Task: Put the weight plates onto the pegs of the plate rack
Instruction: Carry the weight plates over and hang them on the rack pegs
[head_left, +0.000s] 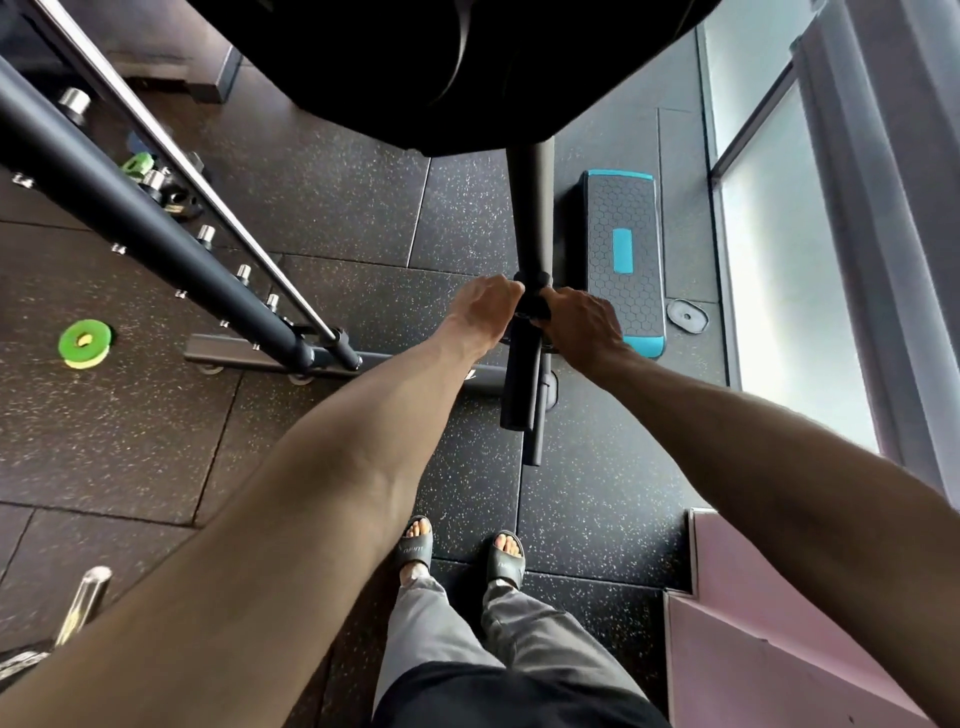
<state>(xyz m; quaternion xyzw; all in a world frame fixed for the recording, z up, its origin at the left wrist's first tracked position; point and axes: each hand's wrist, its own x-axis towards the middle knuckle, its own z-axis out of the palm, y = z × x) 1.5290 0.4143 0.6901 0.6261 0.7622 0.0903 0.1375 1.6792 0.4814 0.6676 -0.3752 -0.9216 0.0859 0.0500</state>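
Both bare forearms stretch from the lower corners toward frame center, where the left hand and right hand meet, fingers curled closed, knuckles up.

Floor: dark rubber tiles, pale speckles, seams visible. On it, left: green weight plate lying flat, alone. Centre: grey rack base bar resting on floor, small feet under it. Right of centre: black step platform with teal centre patch and teal corner, near window. Just beside it: small grey oval pad, flat. Bottom: two feet in grey slides standing on tiles. Bottom right: pink raised block on floor.
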